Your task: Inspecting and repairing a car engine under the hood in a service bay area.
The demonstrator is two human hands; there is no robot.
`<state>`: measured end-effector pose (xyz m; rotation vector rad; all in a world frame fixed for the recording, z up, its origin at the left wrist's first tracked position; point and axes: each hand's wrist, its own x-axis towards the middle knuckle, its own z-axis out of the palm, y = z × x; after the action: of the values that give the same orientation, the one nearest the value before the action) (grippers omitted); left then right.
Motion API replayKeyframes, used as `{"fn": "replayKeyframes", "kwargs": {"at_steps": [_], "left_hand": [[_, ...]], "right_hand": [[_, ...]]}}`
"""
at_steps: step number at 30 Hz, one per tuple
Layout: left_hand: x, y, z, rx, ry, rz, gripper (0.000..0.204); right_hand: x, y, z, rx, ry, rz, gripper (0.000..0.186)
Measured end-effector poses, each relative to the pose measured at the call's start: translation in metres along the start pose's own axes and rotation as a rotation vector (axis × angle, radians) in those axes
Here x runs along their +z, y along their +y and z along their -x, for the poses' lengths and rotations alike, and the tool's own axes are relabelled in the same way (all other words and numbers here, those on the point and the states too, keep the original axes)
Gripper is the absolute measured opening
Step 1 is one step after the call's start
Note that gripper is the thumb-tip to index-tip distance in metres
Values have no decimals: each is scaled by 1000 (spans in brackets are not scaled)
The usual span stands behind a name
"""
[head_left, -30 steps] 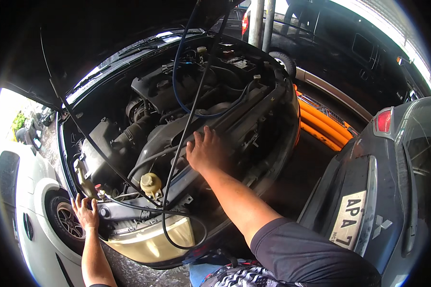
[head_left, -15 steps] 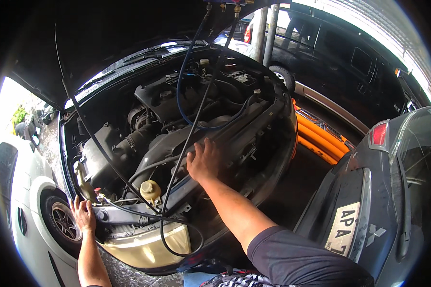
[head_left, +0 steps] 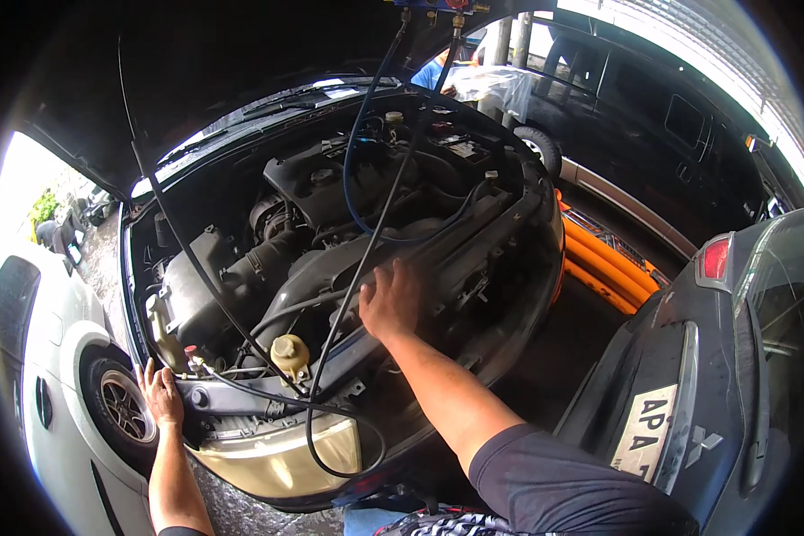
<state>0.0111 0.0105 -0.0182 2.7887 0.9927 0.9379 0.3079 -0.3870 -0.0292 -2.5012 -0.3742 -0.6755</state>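
Note:
An open car engine bay [head_left: 322, 192] lies in front of me. My left hand [head_left: 161, 396] rests with fingers apart at its near left corner, beside the headlight [head_left: 281, 456] and the end of the front crossmember [head_left: 232, 398]. Over the middle of that crossmember, my right hand [head_left: 390, 302] is spread and holds nothing; its edge is slightly blurred, and I cannot tell whether it touches. A black hose [head_left: 371, 246] runs down just left of it, and a blue hose [head_left: 348, 174] curves behind. Between my hands sits a yellowish capped reservoir [head_left: 290, 354].
The raised hood [head_left: 241, 54] hangs overhead, with a thin prop rod [head_left: 174, 223] below it. A white car [head_left: 54, 384] stands close on the left, a dark grey car [head_left: 652, 393] on the right. Orange tubes [head_left: 603, 259] lie beyond the bumper, near a black van [head_left: 634, 125].
The whole view has shifted a little, so things sit slightly further right. Both hands stay at about the same places on the car. Blue clothing and clear plastic now show at the back.

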Motion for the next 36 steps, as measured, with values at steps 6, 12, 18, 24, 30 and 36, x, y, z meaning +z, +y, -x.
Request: {"fn": "replayKeyframes", "kwargs": {"at_steps": [6, 12, 18, 24, 30, 36], "left_hand": [[-4, 13, 2, -9, 0, -20, 31], [-9, 21, 2, -17, 10, -39, 24], [-10, 18, 4, -49, -10, -38, 24], [-11, 22, 5, -14, -15, -81, 26], [-13, 26, 4, 20, -14, -101, 29], [-8, 23, 2, 11, 15, -108, 24]], "right_hand": [[-4, -1, 0, -7, -8, 3, 50], [2, 2, 1, -12, 4, -3, 50], [2, -1, 2, 6, -20, 5, 51], [0, -1, 2, 5, -30, 0, 51], [0, 1, 2, -4, -2, -9, 50], [-12, -2, -1, 1, -34, 14, 49]]}}
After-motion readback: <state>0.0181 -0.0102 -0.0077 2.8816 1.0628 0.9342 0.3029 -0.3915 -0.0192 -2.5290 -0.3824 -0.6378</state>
